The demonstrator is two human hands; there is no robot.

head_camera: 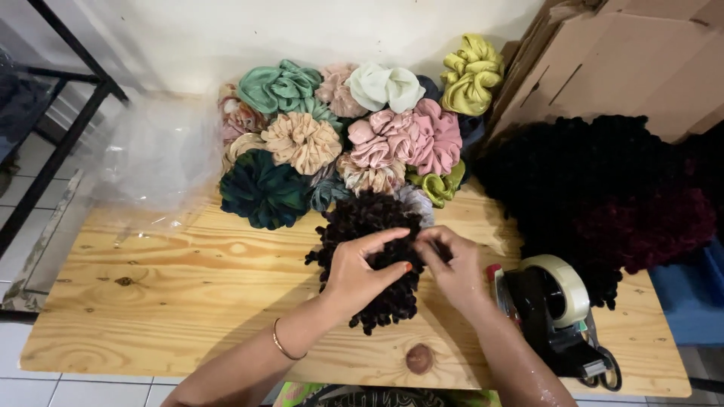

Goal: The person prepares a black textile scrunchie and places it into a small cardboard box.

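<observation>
While both hands — left hand, right hand — pinch the dark ruffled scrunchie closed-fingered at the table's six o'clock, we should keep grips light.

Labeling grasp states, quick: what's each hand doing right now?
Left hand: closed, fingers pinching the dark ruffled scrunchie on the wooden table.
Right hand: closed, pinching the same scrunchie from the other side.
</observation>
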